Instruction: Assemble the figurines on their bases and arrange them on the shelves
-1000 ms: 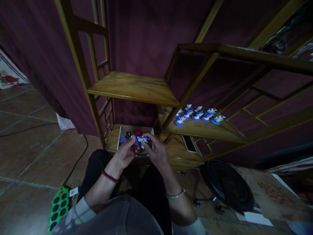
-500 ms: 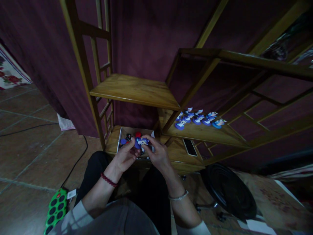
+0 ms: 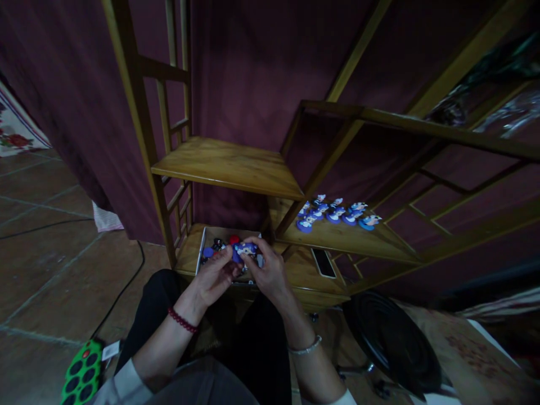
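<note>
Between both hands is a small purple-and-white figurine (image 3: 246, 248) on a purple base, held above an open white box. My left hand (image 3: 216, 275) grips the base end with thumb and fingers. At the figurine's upper part, my right hand (image 3: 269, 270) pinches from the right. The box (image 3: 199, 260) sits on the low shelf and has red, blue and black small pieces in it, partly hidden by my hands. Several similar figurines (image 3: 336, 214) on purple and blue bases stand grouped on the shelf to the right.
A wooden shelf unit (image 3: 228, 166) rises in front, with slanted posts and lattice sides. A phone (image 3: 323, 262) lies on the lower shelf. To the right is a round black stool (image 3: 390, 340). A green power strip (image 3: 82, 372) with a black cable lies on the tiled floor at left.
The view has tilted slightly, so the shelf unit appears lower and a bit further left. Both hands still hold the figurine; the right fingers have shifted a little on it.
</note>
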The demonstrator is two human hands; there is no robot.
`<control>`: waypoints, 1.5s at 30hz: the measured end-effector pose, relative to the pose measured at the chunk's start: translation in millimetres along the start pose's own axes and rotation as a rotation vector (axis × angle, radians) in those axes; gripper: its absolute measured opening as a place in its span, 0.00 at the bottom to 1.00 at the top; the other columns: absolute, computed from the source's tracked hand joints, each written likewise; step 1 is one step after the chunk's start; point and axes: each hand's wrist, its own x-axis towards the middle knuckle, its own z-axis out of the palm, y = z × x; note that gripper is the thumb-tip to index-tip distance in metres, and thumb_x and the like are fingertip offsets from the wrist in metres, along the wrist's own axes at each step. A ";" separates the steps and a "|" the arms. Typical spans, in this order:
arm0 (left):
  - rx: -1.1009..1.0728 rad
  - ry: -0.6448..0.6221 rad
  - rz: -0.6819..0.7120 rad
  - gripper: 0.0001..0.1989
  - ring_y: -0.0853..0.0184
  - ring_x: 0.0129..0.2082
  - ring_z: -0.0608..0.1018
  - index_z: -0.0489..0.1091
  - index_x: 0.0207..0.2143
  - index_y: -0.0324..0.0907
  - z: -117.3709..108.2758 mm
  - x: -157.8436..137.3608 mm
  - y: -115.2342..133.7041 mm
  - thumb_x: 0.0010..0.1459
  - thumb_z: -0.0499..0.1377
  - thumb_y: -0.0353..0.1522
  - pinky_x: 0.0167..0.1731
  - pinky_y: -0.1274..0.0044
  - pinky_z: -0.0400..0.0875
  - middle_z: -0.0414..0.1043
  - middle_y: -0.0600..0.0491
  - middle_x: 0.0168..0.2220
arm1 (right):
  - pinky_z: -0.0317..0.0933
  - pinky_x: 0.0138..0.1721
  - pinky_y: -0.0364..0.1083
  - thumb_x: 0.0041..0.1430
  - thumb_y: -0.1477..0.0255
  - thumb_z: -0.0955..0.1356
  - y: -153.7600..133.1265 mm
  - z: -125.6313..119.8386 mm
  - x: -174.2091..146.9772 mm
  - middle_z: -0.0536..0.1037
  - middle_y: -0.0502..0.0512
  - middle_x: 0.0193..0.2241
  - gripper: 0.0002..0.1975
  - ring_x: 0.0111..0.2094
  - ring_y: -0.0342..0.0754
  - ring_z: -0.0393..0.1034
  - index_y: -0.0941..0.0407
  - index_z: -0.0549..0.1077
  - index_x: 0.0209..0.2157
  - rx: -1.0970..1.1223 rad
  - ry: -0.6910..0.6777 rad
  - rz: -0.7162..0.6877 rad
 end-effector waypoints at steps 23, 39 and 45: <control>-0.042 -0.063 0.101 0.14 0.72 0.37 0.74 0.72 0.37 0.41 1.4 4.9 -15.0 0.44 0.66 0.27 0.38 0.81 0.68 0.73 0.54 0.38 | 0.64 0.42 0.43 0.54 0.70 0.65 2.3 -6.8 1.8 0.76 0.50 0.37 0.11 0.39 0.46 0.71 0.52 0.69 0.41 -0.022 0.021 -0.031; 0.151 0.018 0.109 0.09 0.67 0.36 0.76 0.73 0.34 0.37 4.0 7.8 -15.2 0.47 0.64 0.28 0.39 0.74 0.72 0.74 0.50 0.37 | 0.67 0.39 0.45 0.53 0.70 0.65 28.2 2.7 -1.4 0.76 0.52 0.38 0.16 0.36 0.46 0.72 0.52 0.68 0.45 0.098 0.017 0.107; 0.253 0.052 0.165 0.11 0.68 0.34 0.76 0.73 0.35 0.38 16.5 6.9 -15.5 0.45 0.64 0.27 0.36 0.75 0.73 0.74 0.51 0.36 | 0.67 0.38 0.47 0.54 0.68 0.65 36.1 3.5 -6.2 0.76 0.54 0.38 0.16 0.35 0.46 0.72 0.52 0.69 0.46 0.032 0.056 0.118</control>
